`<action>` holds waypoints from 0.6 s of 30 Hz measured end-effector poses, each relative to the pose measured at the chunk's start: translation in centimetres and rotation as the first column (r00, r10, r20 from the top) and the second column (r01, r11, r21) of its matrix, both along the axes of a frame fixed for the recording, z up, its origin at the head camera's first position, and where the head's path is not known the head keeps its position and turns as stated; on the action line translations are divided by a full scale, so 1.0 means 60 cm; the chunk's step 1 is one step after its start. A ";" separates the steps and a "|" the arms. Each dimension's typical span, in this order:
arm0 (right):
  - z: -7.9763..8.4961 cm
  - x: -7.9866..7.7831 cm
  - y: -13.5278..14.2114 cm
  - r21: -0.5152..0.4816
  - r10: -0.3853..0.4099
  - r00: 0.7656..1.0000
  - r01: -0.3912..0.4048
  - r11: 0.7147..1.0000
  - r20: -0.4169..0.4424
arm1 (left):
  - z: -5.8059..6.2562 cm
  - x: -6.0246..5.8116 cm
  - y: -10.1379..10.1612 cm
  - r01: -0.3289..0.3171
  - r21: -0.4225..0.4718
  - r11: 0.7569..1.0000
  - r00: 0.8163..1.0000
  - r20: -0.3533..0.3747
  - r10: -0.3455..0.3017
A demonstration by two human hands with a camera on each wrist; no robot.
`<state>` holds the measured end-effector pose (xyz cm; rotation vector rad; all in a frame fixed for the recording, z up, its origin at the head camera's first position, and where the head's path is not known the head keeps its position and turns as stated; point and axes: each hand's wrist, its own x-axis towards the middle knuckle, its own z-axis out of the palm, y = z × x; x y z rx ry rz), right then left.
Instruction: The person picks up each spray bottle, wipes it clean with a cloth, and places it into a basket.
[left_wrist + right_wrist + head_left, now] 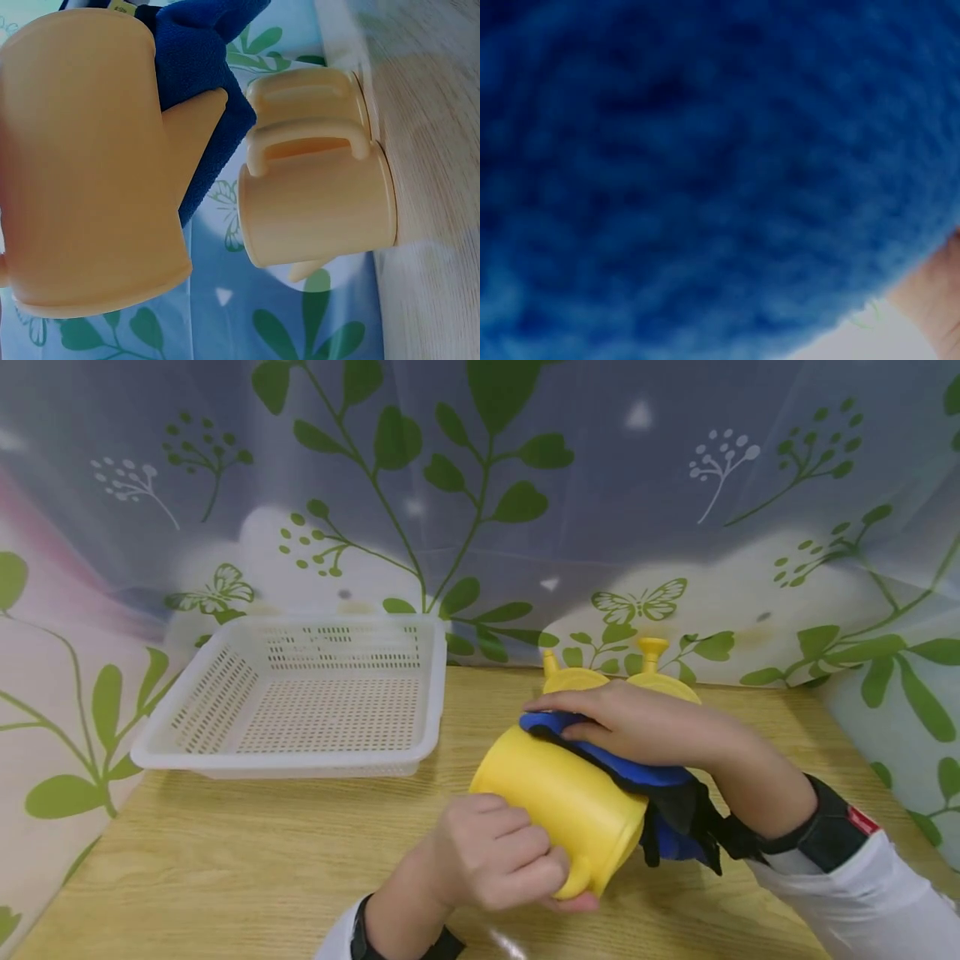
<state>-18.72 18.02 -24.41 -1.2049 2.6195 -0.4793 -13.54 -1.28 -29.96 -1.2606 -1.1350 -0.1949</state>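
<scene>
Low in the head view, my left hand [498, 856] grips the handle of a yellow watering can [566, 789], which is tilted above the table. My right hand [645, 722] holds a blue cloth [558, 724] with black edging against the can's upper side. In the left wrist view the can [86, 165] fills the left part, its spout partly in front of the blue cloth [199, 56]. Blurred cloth [705, 172] covers nearly all of the right wrist view. The right fingertips are partly hidden.
Two more yellow watering cans [319, 206] stand at the back of the wooden table [300, 852], partly behind my right hand in the head view. A white perforated plastic basket [431, 693] sits at the back left. A leaf-patterned curtain [637, 527] hangs behind the table.
</scene>
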 end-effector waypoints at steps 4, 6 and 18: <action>-0.004 -0.001 0.004 -0.005 0.002 1.000 -0.002 1.000 0.015 | -0.005 -0.002 -0.002 0.009 0.005 1.000 1.000 0.009 -0.009; -0.003 0.001 0.008 -0.011 0.018 1.000 -0.018 1.000 0.010 | -0.008 -0.005 -0.006 0.014 0.018 1.000 1.000 0.013 -0.015; 0.019 0.030 0.073 -0.032 0.069 0.996 -0.068 0.997 0.057 | -0.011 -0.021 -0.018 0.044 0.089 0.995 0.998 -0.046 -0.040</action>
